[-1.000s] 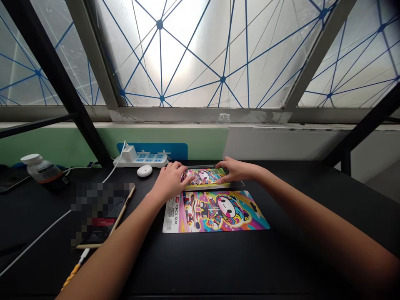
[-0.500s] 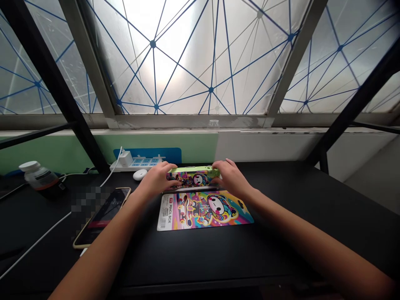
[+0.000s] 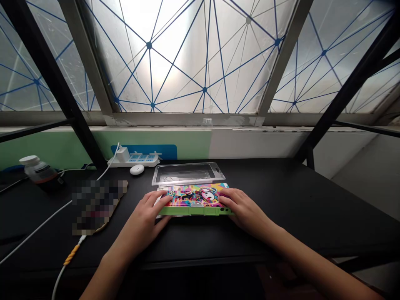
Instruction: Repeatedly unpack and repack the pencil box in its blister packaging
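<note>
A colourful pencil box with a green side lies on the black desk, close to me. My left hand grips its left end with the fingers curled over the edge. At the right end my right hand holds it the same way. An empty clear plastic tray lies just behind the box. Only a thin white edge of the printed card shows under the box's left end.
A white power strip with a charger and a small white round device sit at the back by the wall. A white-capped bottle stands far left. A phone and white cables lie on the left. Black frame struts slant up on both sides.
Both hands lifted the pencil box out of the clear tray at the back and brought it toward me, onto the printed card. The empty tray stays behind.
</note>
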The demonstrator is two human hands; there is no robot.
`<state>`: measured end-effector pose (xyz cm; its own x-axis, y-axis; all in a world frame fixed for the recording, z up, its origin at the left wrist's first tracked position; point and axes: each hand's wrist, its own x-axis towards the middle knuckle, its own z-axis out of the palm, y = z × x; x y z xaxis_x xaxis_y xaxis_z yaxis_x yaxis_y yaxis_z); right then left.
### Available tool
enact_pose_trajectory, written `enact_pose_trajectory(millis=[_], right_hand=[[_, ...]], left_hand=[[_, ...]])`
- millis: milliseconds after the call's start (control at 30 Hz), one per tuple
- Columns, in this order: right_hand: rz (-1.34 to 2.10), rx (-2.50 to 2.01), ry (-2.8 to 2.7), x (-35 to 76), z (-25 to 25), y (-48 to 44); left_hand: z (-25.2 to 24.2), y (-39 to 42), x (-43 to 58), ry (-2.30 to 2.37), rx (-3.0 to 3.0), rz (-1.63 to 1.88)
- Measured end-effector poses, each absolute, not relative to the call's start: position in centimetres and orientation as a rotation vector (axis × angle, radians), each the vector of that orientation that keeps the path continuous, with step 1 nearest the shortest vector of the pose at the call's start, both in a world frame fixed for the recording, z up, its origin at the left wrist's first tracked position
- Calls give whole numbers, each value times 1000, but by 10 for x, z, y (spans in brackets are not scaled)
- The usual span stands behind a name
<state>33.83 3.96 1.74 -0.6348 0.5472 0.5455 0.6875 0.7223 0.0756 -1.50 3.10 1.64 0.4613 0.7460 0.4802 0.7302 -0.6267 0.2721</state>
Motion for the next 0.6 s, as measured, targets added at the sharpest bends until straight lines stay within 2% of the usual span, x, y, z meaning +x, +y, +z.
enact_pose_trajectory(millis=[100,200,433,600], right_hand=[[-24,-1037,-2455,339,17,40],[141,-1128,-2421,341,16,41],[255,-1163,-2373,347,14,51],[190,-1150,-2438,347,29,55]], left_hand=[[11,25,-19,1445,2407,753],[11,24,-18,1504,2261,686],[13,32,-13,1553,2130,792],[19,33,-10,1599,2108,746]])
